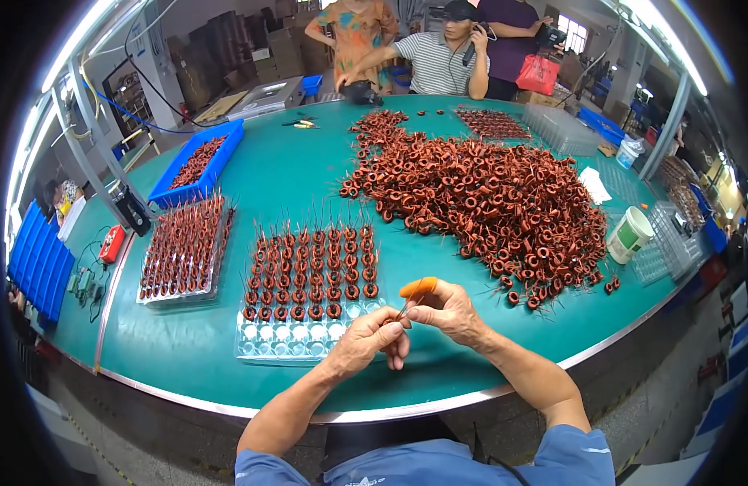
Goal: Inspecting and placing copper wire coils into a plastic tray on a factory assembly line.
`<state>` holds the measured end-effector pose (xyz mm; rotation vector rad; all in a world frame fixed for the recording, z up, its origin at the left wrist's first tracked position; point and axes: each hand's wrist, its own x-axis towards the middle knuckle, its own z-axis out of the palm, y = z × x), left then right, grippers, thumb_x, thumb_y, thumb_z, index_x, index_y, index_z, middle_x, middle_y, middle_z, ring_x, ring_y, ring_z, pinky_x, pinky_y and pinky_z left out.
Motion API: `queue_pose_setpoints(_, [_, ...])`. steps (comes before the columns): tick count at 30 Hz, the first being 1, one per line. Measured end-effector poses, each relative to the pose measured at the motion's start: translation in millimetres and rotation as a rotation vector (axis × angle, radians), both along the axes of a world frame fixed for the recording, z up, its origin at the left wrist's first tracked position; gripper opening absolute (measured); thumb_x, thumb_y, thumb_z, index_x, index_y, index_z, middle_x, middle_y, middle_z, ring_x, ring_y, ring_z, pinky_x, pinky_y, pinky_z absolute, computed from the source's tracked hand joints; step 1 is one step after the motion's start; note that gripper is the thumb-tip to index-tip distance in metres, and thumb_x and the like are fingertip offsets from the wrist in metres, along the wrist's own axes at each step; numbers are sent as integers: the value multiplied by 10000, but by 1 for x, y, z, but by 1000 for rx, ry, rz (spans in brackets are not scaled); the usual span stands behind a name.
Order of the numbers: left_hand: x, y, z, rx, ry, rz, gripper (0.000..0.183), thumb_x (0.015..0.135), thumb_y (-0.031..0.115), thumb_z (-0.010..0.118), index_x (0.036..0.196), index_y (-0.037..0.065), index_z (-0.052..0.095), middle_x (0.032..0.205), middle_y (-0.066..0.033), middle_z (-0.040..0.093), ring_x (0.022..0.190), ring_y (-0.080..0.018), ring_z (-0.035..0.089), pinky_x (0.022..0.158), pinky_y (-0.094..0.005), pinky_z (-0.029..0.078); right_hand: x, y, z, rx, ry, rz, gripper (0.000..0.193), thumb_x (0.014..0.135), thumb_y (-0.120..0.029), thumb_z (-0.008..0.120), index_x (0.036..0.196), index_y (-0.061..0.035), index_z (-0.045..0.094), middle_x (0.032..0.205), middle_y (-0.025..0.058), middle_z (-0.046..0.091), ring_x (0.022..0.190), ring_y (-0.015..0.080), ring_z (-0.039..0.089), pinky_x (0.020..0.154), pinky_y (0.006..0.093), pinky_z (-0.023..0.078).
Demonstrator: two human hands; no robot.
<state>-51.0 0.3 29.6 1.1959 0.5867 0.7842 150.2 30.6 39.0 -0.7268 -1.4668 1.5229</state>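
While both hands pinch one small copper coil above the counter, left hand and right hand meet.
Judged light, stiff, with bendable wire leads; grip the ring body. Beyond: clear tray half-filled, then the loose coil heap.

Orange cot on right hand finger. Copper-red coil heap beyond right hand. Clear tray just ahead of left hand. Teal table. Blue bin far left.
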Motion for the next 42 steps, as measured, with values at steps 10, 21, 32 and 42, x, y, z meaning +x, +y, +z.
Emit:
queue_pose_setpoints(10, [1, 1, -5, -69, -37, -66, 235, 993, 265, 463, 1029, 41, 526, 701, -52, 575, 570, -129, 588, 518, -238, 468, 2, -3, -1, 79, -25, 41, 150, 872, -115, 675, 948, 10, 640, 813, 54, 663, 783, 105, 623, 725, 246, 505])
queue_pose_setpoints(21, [6, -1, 0, -91, -158, 56, 358, 982, 259, 484, 1272, 60, 414, 937, -167, 611, 726, -206, 644, 642, -300, 527, 9, 3, -3, -30, 10, 18, 186, 871, -147, 682, 985, -10, 630, 849, 25, 642, 774, 86, 591, 708, 232, 494])
queue_pose_setpoints(32, [4, -1, -1, -150, -320, -28, 309, 971, 264, 505, 1217, 103, 408, 950, -168, 604, 759, -230, 636, 674, -318, 523, 6, 6, -6, -233, 246, 126, 158, 873, -157, 678, 936, -30, 609, 753, 19, 572, 671, 106, 536, 596, 261, 445])
queue_pose_setpoints(42, [5, -3, -4, -149, -388, -107, 367, 950, 281, 546, 1243, 95, 426, 989, -171, 600, 787, -237, 634, 703, -334, 525, 8, 7, -7, -322, 281, 192, 151, 873, -155, 674, 938, -41, 599, 751, 26, 561, 661, 119, 521, 601, 262, 439])
